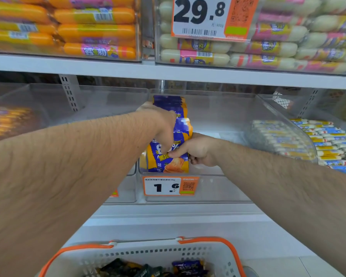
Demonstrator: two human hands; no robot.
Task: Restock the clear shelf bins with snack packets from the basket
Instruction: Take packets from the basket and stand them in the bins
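Purple and orange snack packets (169, 136) stand on edge in a row along the left side of a clear bin (218, 108) on the middle shelf, running from the bin's near front wall toward the far end. Both bare forearms reach in over the front wall. The left hand (160, 124) comes from the left and lies curled over the top of the row, its fingers bent down onto the face of the nearest packet. The right hand (198, 149) comes from the right with its fingers curled in, thumb and forefinger pinching the right edge of that same front packet just beside the left fingertips. A white and orange price tag (170, 185) reading 1.6 hangs on the bin's front wall right below the packets. To the right, another clear bin holds small blue, yellow and white sticks (328, 140); to the left a bin shows blurred orange packs (6, 122). On the shelf above, orange sausages (96, 31) fill the left bin and pale sausages (268, 48) the right one, behind a large tag (208, 17) reading 29.8. Near the bottom edge, a white basket (148, 254) with orange handles holds more purple packets (188, 266) and some dark ones (120, 266).
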